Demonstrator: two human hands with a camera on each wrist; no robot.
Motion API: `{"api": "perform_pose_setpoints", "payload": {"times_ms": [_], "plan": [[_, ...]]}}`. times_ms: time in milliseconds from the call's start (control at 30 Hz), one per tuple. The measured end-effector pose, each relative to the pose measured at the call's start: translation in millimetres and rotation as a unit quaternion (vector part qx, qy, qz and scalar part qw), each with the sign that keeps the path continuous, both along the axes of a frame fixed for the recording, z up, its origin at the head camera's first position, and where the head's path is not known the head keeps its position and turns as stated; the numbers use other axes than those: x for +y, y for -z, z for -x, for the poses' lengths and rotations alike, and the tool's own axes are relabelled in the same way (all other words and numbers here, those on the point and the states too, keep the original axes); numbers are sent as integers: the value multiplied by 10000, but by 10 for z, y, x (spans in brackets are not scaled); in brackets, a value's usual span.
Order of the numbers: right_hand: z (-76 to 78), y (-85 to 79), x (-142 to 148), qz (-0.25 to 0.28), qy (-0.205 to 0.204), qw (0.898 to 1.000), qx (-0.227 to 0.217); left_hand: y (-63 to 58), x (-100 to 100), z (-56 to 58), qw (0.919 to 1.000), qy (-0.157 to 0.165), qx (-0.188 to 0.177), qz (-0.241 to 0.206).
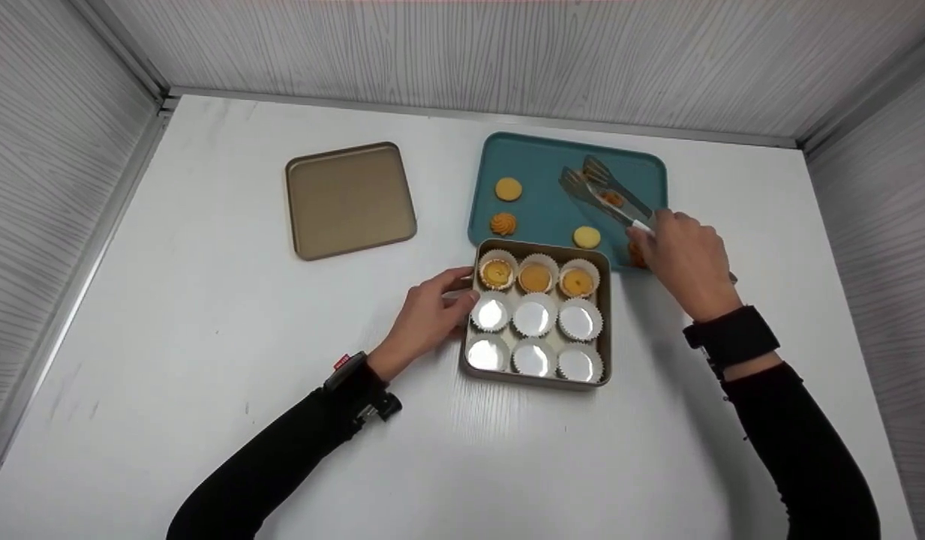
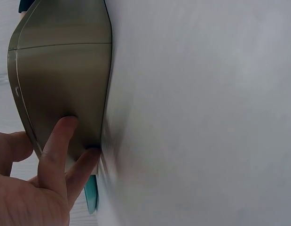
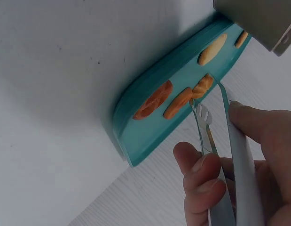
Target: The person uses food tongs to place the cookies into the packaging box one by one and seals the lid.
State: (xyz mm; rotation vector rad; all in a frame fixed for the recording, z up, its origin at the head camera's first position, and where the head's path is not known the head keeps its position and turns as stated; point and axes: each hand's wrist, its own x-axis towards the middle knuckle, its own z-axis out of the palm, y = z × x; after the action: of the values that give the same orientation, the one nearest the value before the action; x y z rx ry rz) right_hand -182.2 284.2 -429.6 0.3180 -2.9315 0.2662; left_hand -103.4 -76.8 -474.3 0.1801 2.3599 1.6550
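My right hand (image 1: pixel 691 259) grips metal tongs (image 1: pixel 635 217) over the teal tray (image 1: pixel 537 157). In the right wrist view, the tips of the tongs (image 3: pixel 239 165) stand apart beside a small ridged cookie (image 3: pixel 203 86); contact is unclear. A square gold-brown tin (image 1: pixel 537 381) stands in front of the tray, holding several white fluted cups (image 1: pixel 535 315) in rows. Each cup in the far row contains a round yellow-orange pastry (image 1: pixel 536 277). Along the tin's left side, my left hand (image 1: pixel 430 315) touches the outer wall with extended fingers (image 2: pixel 58 146), thumb near the rim.
On the teal tray lie a flat round cookie (image 1: pixel 509 189), a swirled cookie (image 1: pixel 503 223), a pale round cookie (image 1: pixel 587 238) and others partly hidden by my right hand. A shallow gold-brown square lid or tray (image 1: pixel 349 202) lies at the back left of the white table (image 1: pixel 229 337).
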Motion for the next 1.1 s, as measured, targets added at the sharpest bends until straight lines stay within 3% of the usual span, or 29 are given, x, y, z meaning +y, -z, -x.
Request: {"api": "perform_pose_setpoints", "payload": {"times_ms": [400,633,867,1100], "plan": [[22,136,-29,-181,-119,9988,448,-19,3,-14,9999,32,-110,-48],[48,120,42,222,-117,9996,-117,-4,3,-12,9999,-7,-121,-70],[70,38,135,815,36,9919,-976,3,3,-11,9999,-21,-79,-74],[18,-2,172,1037,58,9902,-936,-5,1,-7,10000,-15,-61,-33]]}}
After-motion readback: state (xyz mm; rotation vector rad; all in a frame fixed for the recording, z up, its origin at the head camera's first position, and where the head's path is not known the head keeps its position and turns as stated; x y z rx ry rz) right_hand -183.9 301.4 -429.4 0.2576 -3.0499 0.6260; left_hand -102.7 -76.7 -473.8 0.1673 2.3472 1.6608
